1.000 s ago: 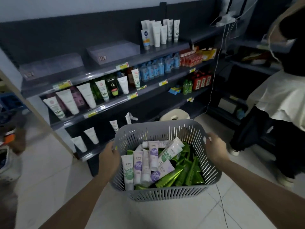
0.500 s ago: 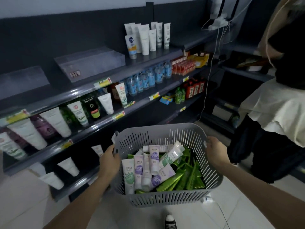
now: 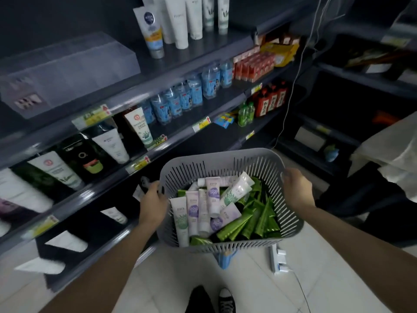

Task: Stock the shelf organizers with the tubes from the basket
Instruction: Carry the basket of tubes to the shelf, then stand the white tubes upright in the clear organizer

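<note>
Here we are at the shelf (image 3: 203, 53), and the basket (image 3: 225, 154) is being carried level, out in front at waist height, one hand on each side. That looks like a two-handed hold to stop the load from sliding. The left hand (image 3: 152, 199) is gripping the left rim with its fingers curled over the edge, and the right hand (image 3: 295, 188) is doing the same on the right rim. Both are wrapped tight on the plastic and carrying nothing else. The tubes are all sitting inside the basket, so none are going out yet. The pale tubes (image 3: 194, 213) are lying on the left side, and I'm counting about seven, some with purple labels and some with green. The green tubes (image 3: 255, 222) are piling up on the right. I can see at least six, but they are overlapping too much for a firm count. Up and to the left, one clear organizer (image 3: 74, 64) is waiting on the top shelf, apparently with nothing in it, though the blur is hiding its dividers. My guess is that one hand is going to have to let go, or the basket is going to be set down, before any stocking begins.
</note>
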